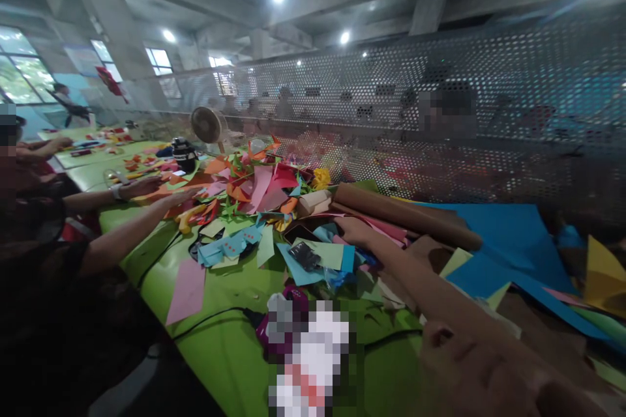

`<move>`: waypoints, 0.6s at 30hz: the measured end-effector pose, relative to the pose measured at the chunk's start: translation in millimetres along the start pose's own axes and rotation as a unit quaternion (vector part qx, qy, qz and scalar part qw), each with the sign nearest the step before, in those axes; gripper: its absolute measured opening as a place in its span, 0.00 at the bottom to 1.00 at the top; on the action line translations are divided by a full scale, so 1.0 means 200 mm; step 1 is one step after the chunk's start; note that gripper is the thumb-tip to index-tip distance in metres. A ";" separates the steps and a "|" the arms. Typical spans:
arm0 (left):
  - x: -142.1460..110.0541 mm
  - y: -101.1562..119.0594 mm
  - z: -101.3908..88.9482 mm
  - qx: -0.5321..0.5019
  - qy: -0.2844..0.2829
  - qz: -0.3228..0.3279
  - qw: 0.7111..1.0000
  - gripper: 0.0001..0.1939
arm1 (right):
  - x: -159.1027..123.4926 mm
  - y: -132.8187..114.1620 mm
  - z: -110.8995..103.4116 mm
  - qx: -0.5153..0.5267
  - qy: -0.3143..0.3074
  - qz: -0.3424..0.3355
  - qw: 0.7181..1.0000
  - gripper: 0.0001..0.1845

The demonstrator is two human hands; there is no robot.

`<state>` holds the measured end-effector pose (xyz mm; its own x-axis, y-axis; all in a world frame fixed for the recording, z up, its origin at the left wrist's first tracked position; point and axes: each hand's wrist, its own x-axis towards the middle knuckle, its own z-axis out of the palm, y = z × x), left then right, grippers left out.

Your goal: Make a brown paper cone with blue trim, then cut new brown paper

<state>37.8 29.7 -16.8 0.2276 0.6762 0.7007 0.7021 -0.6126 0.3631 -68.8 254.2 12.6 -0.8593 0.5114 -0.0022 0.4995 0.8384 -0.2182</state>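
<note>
My left hand (355, 231) reaches into the heap of coloured paper scraps (274, 182), beside a brown paper roll (405, 215). Its fingertips are hidden among the pieces, so their grip does not show. Close to the camera at the lower right, my right hand (474, 365) has its fingers curled in. Whether it holds anything cannot be made out. Just below my left hand lie pale green and light blue paper pieces (317, 254) with a small black packet (304, 254) on top. A purple device (288, 319) with a black cord sits on the green table (235, 293).
A co-worker's arms (137, 225) reach into the heap from the left. A pink sheet (186, 292) overhangs the table edge. Large blue sheets (508, 234) lie at the right. Behind stand a perforated metal partition (391, 98), a fan (206, 125) and a dark bottle (184, 155).
</note>
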 end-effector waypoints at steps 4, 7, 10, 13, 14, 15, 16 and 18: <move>0.02 -0.02 0.07 0.006 0.004 -0.008 1.000 0.12 | -0.01 -0.03 0.03 -0.011 0.025 0.037 0.999 0.18; 0.02 -0.03 0.08 0.009 0.006 -0.014 1.000 0.11 | -0.01 -0.04 0.00 0.004 0.045 0.058 0.997 0.17; 0.02 -0.01 0.04 0.006 0.012 -0.016 1.000 0.09 | -0.03 -0.05 -0.07 0.045 0.080 0.074 0.993 0.16; 0.03 0.03 -0.02 -0.015 0.071 -0.007 0.997 0.10 | -0.07 -0.04 -0.15 0.108 0.122 0.088 0.983 0.16; 0.04 0.03 -0.04 -0.023 0.101 -0.003 0.995 0.12 | -0.10 -0.04 -0.18 0.134 0.134 0.092 0.978 0.18; 0.04 0.04 -0.07 -0.029 0.127 0.003 0.991 0.13 | -0.12 -0.03 -0.21 0.161 0.144 0.096 0.972 0.19; 0.04 0.04 -0.08 -0.034 0.147 0.008 0.988 0.14 | -0.15 -0.02 -0.23 0.190 0.150 0.099 0.965 0.21; 0.05 0.04 -0.11 -0.035 0.161 0.011 0.986 0.15 | -0.21 -0.02 -0.26 0.249 0.149 0.104 0.951 0.21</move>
<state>30.9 21.6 6.4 0.0078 0.5047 0.8633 0.6486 -0.6596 0.3797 -29.4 240.2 65.1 -0.6417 0.7492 0.1642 0.4774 0.5578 -0.6790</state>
